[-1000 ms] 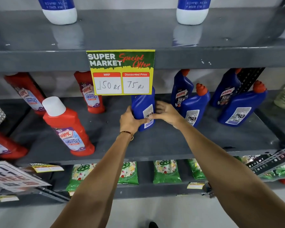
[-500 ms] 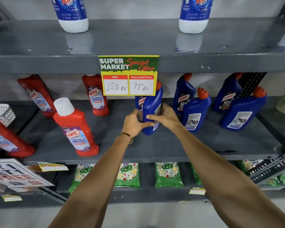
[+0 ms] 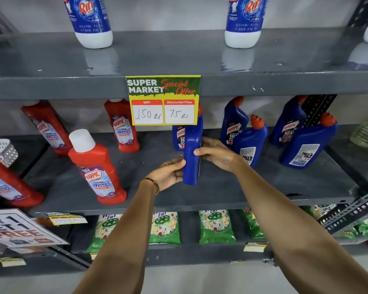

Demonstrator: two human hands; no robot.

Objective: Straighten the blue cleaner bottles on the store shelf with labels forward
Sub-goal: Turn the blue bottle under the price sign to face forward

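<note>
A blue cleaner bottle (image 3: 192,153) stands upright on the middle grey shelf (image 3: 221,187), its narrow side toward me and its top behind the price card. My left hand (image 3: 168,172) grips its lower left side and my right hand (image 3: 216,152) holds its right side. Right behind it another blue bottle (image 3: 178,137) shows part of its Harpic label. Further right, two blue bottles (image 3: 234,124) (image 3: 288,124) face label forward at the back. In front of them, two more (image 3: 252,141) (image 3: 308,145) show their white back labels.
A yellow price card (image 3: 163,100) hangs from the upper shelf edge. Red Harpic bottles (image 3: 96,168) stand on the left half of the shelf. White-and-blue Rin bottles (image 3: 89,20) sit on the top shelf. Green packets (image 3: 164,228) fill the lower shelf. A slotted black upright (image 3: 317,111) stands at right.
The held bottle has turned from showing its white back label to showing its narrow side. My view has moved closer to the shelf.
</note>
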